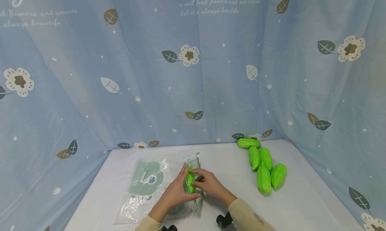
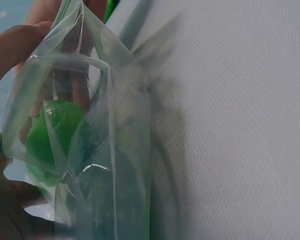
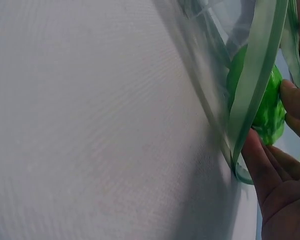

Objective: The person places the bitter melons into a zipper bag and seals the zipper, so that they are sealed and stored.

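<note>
A bright green, ridged bitter melon (image 1: 190, 180) is at the mouth of a clear plastic zip bag (image 1: 144, 204) with a green edge. My right hand (image 1: 211, 183) pinches the melon between thumb and fingers, its fingertips inside the bag's opening (image 3: 260, 75). On the other side, my left hand (image 1: 176, 190) holds the mouth apart, thumb and fingers spread around it. The left wrist view shows the melon (image 2: 55, 135) through the clear plastic, with the left thumb (image 2: 17, 47) at the bag's edge. Part of the left fingers is hidden there.
Several more green bitter melons (image 1: 263, 177) lie grouped at the right back of the white table (image 1: 229, 160). The bag, printed with a green cartoon figure (image 1: 146, 178), lies flat toward the left. A blue patterned curtain (image 1: 211, 90) encloses the back and sides.
</note>
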`<state>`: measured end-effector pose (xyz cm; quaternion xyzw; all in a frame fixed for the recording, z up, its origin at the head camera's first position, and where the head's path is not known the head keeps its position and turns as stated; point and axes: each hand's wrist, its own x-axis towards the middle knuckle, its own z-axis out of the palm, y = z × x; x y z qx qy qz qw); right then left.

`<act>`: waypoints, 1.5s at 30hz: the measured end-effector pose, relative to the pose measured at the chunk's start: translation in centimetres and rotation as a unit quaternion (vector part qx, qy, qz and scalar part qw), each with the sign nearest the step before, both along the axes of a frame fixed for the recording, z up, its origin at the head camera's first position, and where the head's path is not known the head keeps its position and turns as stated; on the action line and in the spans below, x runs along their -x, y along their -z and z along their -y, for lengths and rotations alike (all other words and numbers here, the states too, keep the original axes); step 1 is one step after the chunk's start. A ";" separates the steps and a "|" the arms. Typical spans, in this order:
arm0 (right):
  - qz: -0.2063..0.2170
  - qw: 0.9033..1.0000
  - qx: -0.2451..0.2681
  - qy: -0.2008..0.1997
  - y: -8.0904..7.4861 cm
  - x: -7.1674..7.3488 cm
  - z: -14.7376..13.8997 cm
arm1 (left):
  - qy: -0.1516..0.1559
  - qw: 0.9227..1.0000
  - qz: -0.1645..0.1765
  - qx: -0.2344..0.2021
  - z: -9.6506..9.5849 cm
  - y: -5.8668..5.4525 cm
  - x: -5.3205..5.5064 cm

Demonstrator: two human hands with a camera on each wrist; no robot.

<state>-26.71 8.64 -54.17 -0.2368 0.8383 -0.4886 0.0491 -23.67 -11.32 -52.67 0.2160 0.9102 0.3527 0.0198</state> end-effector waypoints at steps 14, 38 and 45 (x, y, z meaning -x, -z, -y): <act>-0.002 1.000 -0.006 0.013 -0.2 0.0 -1.3 | 0.004 1.000 0.017 -0.003 -0.2 0.0 -0.1; -0.011 0.998 0.004 0.068 0.0 -1.0 -6.8 | -0.004 1.000 0.015 0.011 -0.4 0.2 0.0; -0.025 0.995 -0.007 0.093 -0.1 -1.6 -8.2 | -0.002 1.000 0.012 0.008 -0.4 0.2 0.0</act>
